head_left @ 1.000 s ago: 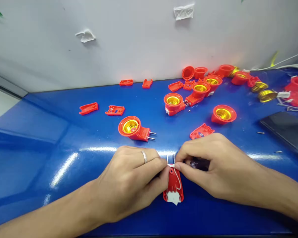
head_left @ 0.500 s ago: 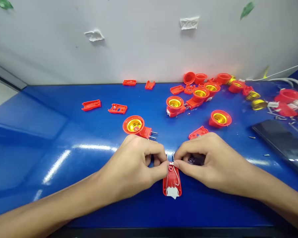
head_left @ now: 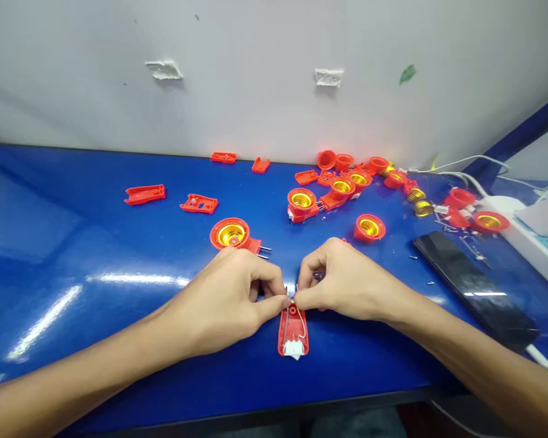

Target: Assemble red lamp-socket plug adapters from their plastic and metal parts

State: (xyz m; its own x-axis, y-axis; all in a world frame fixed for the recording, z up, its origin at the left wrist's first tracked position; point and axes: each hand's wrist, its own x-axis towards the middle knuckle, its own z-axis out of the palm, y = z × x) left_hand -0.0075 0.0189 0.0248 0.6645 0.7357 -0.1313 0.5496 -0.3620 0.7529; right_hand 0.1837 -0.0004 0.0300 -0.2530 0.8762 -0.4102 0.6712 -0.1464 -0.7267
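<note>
A red plastic plug housing lies open-side up near the table's front edge. Inside it are a white rocker switch, a white wire along the right and a coiled metal strand or spring along the left. Two metal plug pins stick out of its far end. My left hand is closed, thumb and finger pinching the housing's far end by the left pin. Opposite it, my right hand pinches by the right pin. A dark purple object shows within its curled fingers, mostly hidden.
A red lamp holder with plug pins lies just beyond my left hand. Red covers, several lamp holders and brass threaded sleeves are spread farther back. A black phone lies right, beside small screws and a white device.
The view has swung to the right, so everything sits farther left and more of the right side shows. Both hands stay at the housing's pin end, with only slight finger movement.
</note>
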